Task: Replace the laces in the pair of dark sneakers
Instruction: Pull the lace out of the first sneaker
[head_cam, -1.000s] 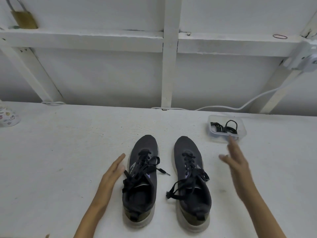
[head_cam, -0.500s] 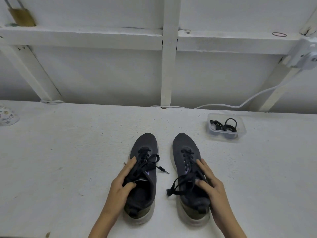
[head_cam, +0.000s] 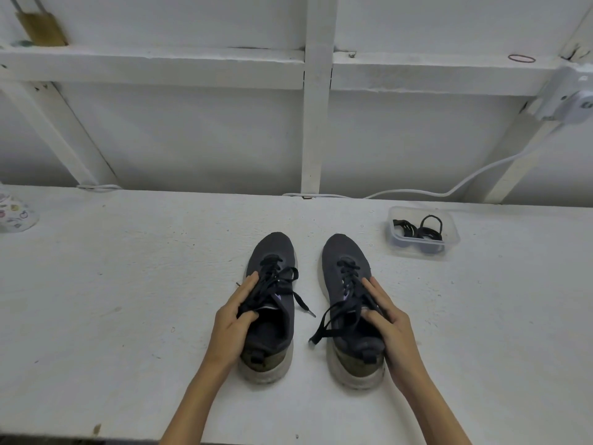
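Two dark sneakers stand side by side on the white table, toes pointing away from me. My left hand (head_cam: 236, 319) grips the left sneaker (head_cam: 272, 252) at its outer side, thumb over the collar by the loose black laces (head_cam: 276, 281). My right hand (head_cam: 390, 322) grips the right sneaker (head_cam: 341, 252) the same way, thumb on the tongue area. Untied lace ends (head_cam: 324, 326) trail between the shoes. A clear plastic tub (head_cam: 449, 248) at the back right holds coiled black laces (head_cam: 420, 231).
A patterned cup (head_cam: 14, 213) sits at the far left edge. A white cable (head_cam: 417, 191) runs along the back wall to a white device (head_cam: 574, 104). A brass padlock (head_cam: 40, 27) and a rubber band (head_cam: 521, 58) sit on the ledge above.
Both hands came in from open positions beside the shoes and took hold of the sneakers; over the last half second they have barely shifted.
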`<state>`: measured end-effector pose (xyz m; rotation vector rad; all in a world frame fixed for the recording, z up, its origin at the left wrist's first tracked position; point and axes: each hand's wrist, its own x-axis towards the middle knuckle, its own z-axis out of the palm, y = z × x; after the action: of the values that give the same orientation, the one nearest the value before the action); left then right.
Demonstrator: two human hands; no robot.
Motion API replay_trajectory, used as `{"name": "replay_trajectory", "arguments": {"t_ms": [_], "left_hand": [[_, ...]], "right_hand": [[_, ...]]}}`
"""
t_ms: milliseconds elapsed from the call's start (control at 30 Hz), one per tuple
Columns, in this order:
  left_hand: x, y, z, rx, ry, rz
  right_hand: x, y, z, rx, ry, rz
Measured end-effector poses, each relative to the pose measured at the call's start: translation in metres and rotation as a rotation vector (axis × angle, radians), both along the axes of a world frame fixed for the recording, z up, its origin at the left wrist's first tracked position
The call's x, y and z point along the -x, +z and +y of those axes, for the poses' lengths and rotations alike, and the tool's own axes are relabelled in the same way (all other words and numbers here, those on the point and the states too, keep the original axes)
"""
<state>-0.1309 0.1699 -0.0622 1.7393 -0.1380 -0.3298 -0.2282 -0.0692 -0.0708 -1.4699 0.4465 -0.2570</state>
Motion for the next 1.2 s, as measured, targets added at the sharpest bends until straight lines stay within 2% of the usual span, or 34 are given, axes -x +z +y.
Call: {"name": "replay_trajectory", "arguments": {"t_ms": [233, 433, 600, 700, 800, 867, 967, 1200], "left_hand": [[-0.002, -0.003, 0.002, -0.010, -0.027, -0.012], [-0.002, -0.004, 0.012, -0.004, -0.112, -0.029], [0.000, -0.009, 0.011, 0.031, -0.097, -0.037], [0.001, -0.012, 0.009, 0.063, -0.065, -0.045], [0.001, -0.011, 0.008, 0.067, -0.059, -0.054], [0.001, -0.011, 0.008, 0.060, -0.063, -0.063], [0.001, -0.010, 0.008, 0.060, -0.060, -0.063], [0.008, -0.003, 0.010, 0.120, -0.068, -0.102]], "right_hand": [[-0.001, -0.001, 0.001, -0.005, -0.015, 0.011], [0.000, 0.023, -0.012, 0.111, 0.107, 0.099], [-0.015, 0.055, 0.001, 0.403, -0.046, -0.051], [-0.034, 0.067, 0.021, 0.517, 0.102, -0.082], [-0.057, 0.072, 0.039, 0.636, 0.418, 0.063], [-0.069, 0.069, 0.049, 0.697, 0.542, 0.135], [-0.082, 0.059, 0.059, 0.731, 0.579, 0.158], [-0.087, 0.060, 0.063, 0.811, 0.515, 0.133]]}}
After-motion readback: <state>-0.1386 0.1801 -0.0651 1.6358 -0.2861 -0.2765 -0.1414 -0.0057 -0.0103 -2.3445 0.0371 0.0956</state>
